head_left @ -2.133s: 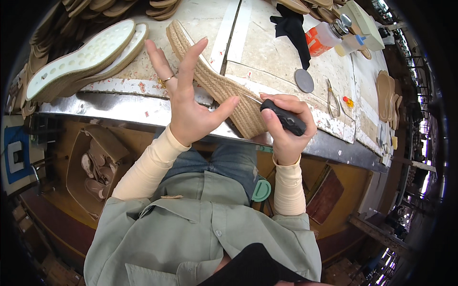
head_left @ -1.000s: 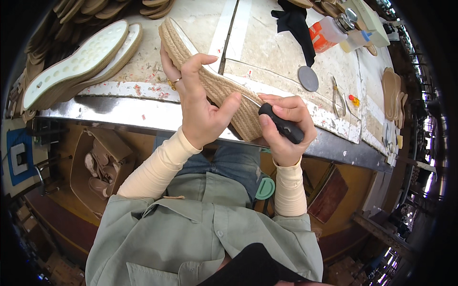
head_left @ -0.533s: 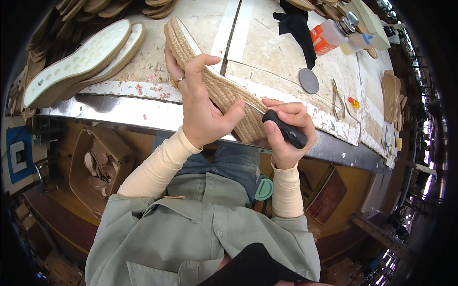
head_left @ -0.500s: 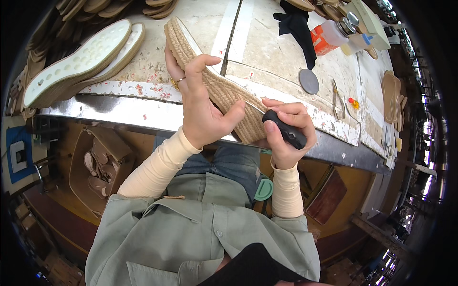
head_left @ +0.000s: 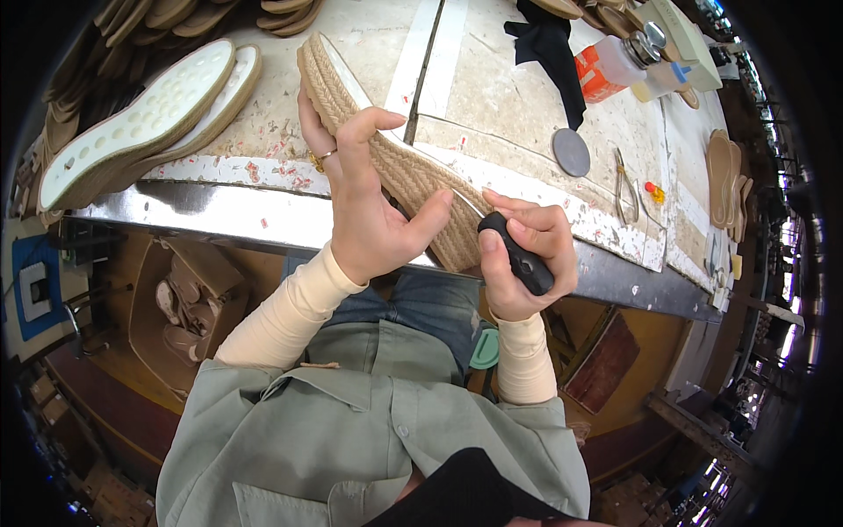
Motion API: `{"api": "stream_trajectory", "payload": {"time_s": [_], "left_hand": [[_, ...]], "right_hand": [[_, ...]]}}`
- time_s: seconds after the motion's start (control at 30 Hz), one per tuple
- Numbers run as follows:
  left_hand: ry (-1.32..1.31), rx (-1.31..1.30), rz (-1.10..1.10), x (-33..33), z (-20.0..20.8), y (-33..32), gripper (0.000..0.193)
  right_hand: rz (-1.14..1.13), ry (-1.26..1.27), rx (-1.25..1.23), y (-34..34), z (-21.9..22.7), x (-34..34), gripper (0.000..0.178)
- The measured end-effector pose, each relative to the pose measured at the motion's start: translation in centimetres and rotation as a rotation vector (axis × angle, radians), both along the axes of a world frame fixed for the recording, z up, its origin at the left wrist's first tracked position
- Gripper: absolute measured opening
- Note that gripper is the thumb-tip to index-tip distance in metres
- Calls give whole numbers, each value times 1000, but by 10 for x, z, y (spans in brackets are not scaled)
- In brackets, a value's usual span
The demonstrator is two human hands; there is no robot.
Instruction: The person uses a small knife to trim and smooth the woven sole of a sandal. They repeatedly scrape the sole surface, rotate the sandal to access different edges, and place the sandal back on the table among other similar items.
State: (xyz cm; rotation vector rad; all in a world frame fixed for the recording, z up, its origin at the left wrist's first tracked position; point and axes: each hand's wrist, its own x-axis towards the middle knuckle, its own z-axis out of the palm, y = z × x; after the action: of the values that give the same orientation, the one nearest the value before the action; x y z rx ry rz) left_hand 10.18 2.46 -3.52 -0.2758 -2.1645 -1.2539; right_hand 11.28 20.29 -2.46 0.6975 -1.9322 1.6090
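My left hand is closed around the middle of a wedge shoe sole wrapped in braided tan rope. The sole stands on its edge, slanting from upper left to lower right at the table's front edge. My left thumb presses on the braided side. In my right hand is a tool with a black handle and a thin metal shaft. The shaft lies against the braid beside my left thumb; its tip is too small to make out.
Two white-topped wedge soles lie at the left, with piled soles behind. To the right are a grey disc, nippers, a black cloth and a red-labelled bottle. A cardboard box of soles stands below the table.
My right hand and the black-handled tool have shifted slightly left and down, and more of the metal shaft shows. The sole and my left hand have moved slightly left.
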Motion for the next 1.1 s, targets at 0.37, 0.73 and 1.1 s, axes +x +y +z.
{"api": "stream_trajectory", "payload": {"time_s": [0.37, 0.73, 1.1], "left_hand": [[-4, 50, -11, -1, -2, 2, 68], [41, 50, 2, -2, -3, 1, 65], [12, 85, -2, -2, -4, 2, 63]], "right_hand": [[171, -220, -411, 8, -4, 1, 19], [20, -93, -131, -1, -4, 1, 21], [24, -87, -67, -2, 1, 0, 22]]}}
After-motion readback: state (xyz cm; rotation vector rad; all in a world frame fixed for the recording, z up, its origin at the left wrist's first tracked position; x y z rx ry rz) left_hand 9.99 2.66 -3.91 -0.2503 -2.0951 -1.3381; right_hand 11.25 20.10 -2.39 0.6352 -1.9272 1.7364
